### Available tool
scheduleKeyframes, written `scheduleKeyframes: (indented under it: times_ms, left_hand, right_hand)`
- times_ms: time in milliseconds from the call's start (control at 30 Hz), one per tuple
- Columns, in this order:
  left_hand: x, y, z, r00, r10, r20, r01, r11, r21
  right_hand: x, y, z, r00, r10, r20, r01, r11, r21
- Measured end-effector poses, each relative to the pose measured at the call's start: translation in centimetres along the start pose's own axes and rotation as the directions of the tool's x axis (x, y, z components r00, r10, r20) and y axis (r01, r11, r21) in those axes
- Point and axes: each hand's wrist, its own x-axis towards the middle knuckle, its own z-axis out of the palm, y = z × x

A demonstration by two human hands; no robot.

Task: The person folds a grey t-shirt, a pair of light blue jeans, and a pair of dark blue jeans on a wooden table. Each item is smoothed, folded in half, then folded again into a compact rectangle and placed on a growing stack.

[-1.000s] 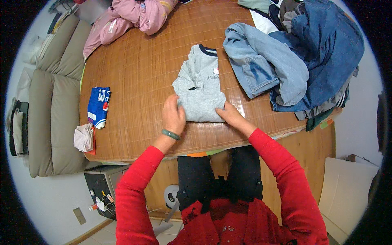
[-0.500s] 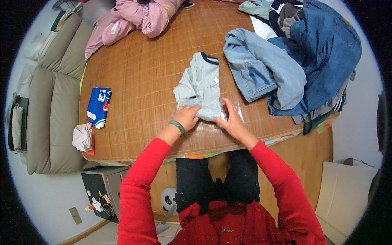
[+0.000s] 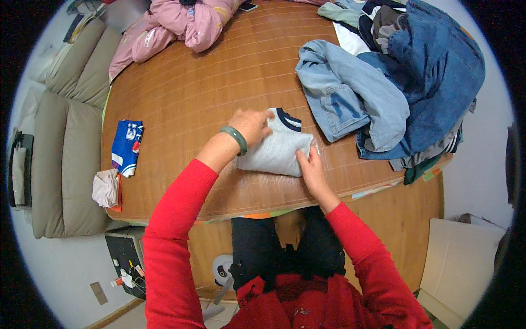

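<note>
A light grey shirt [image 3: 275, 153] with a navy-and-white striped collar lies folded into a compact bundle near the table's front edge. My left hand [image 3: 251, 127], a green bangle on its wrist, is over the upper left of the bundle beside the collar. Its fingers point right and look slightly apart. At the bundle's right edge, my right hand [image 3: 313, 169] grips the cloth, thumb on top and the other fingers partly hidden.
Jeans and other clothes are heaped at the right, with a light blue denim garment [image 3: 350, 98] in front. A folded blue garment [image 3: 127, 147] and a pale pink cloth [image 3: 106, 187] lie at the table's left edge. A pink padded garment [image 3: 186, 22] and a phone [image 3: 248, 7] are at the back.
The shirt's lower part has been folded up, so the bundle is shorter and its front print is covered. My left hand has moved up beside the collar; my right hand now holds the right edge.
</note>
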Motion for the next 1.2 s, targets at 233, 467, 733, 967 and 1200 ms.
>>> scheduleKeyframes:
  times_ms: [233,467,733,967,1200]
  left_hand:
    - [2.5,0.3,7.6,0.883,0.206,-0.423,-0.08,0.952,0.296]
    - [2.8,-2.3,12.1,0.937,-0.161,-0.311,0.246,0.934,0.259]
    - [2.7,-4.5,10.2,0.778,-0.566,-0.273,0.454,0.806,-0.38]
    - [4.1,-8.1,10.6,0.879,-0.476,-0.015,0.38,0.721,-0.579]
    - [1.0,-9.0,12.7,0.825,-0.486,0.289,0.402,0.146,-0.904]
  right_hand:
    - [6.4,3.9,0.3,0.961,0.006,-0.277,0.011,0.998,0.061]
    - [7.3,4.6,-0.2,0.991,0.099,-0.094,-0.102,0.994,-0.028]
    - [5.8,2.0,1.5,0.982,-0.161,-0.095,0.088,0.849,-0.522]
    - [6.6,3.6,1.2,0.957,-0.282,0.062,0.258,0.738,-0.623]
    - [8.1,3.3,0.2,0.966,-0.213,0.144,0.257,0.75,-0.61]
